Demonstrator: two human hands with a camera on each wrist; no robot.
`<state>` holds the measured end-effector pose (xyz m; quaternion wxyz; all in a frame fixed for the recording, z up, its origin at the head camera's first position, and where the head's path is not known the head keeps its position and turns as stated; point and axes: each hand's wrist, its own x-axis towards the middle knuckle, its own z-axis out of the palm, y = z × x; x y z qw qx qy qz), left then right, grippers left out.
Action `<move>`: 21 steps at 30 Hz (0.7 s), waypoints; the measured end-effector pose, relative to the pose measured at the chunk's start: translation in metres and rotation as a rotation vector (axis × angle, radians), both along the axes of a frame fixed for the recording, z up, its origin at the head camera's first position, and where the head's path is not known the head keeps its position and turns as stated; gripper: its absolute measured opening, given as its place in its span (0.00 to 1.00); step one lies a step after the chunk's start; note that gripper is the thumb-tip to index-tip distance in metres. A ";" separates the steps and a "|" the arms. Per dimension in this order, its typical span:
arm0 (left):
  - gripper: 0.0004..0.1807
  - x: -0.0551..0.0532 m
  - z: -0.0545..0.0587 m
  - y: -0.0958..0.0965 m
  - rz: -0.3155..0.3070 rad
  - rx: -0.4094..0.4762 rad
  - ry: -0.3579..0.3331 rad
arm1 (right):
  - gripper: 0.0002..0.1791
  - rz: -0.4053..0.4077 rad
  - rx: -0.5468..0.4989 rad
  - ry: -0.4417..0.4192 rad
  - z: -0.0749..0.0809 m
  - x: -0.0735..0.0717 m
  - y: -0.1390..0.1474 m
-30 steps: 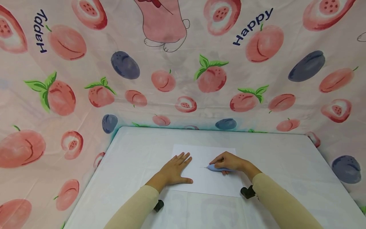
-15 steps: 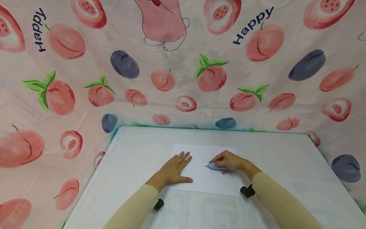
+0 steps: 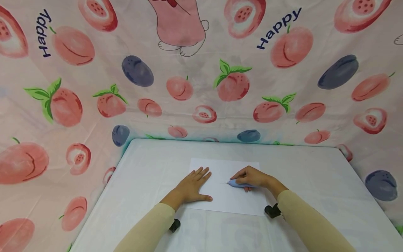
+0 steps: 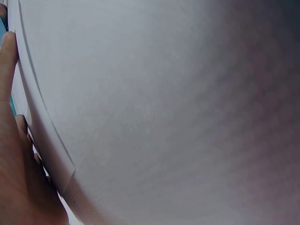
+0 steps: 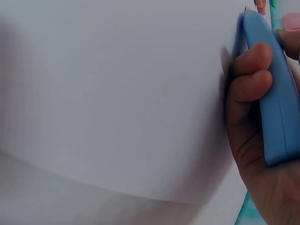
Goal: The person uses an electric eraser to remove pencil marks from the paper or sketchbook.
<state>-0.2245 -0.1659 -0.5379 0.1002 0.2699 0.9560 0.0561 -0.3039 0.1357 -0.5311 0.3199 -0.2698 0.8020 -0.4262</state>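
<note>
A sheet of white paper (image 3: 230, 203) lies on the table. My left hand (image 3: 191, 187) rests flat on its left part, fingers spread and thumb out to the side. In the right hand (image 3: 254, 177) I grip a thick, light-blue pen-shaped tool (image 5: 277, 98), tilted low over the sheet and pointing left. Curled fingers (image 5: 251, 86) wrap its body in the right wrist view. Its narrow tip (image 5: 247, 9) is at the paper, where a short thin line shows in the head view. Only the edge of the left hand (image 4: 16, 154) appears in the left wrist view.
A white-covered table (image 3: 151, 164) carries the sheet. Behind and beside it hangs a pink cloth (image 3: 195, 129) printed with fruit. Black wrist-worn devices (image 3: 272, 211) sit under both sleeves.
</note>
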 end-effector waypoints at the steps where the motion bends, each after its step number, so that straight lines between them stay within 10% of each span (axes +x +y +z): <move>1: 0.55 0.000 0.000 0.000 0.000 0.001 0.000 | 0.15 0.002 -0.001 0.000 0.000 0.000 0.000; 21: 0.55 0.000 -0.002 0.000 0.005 -0.024 0.000 | 0.14 -0.005 0.009 -0.008 0.001 0.003 -0.003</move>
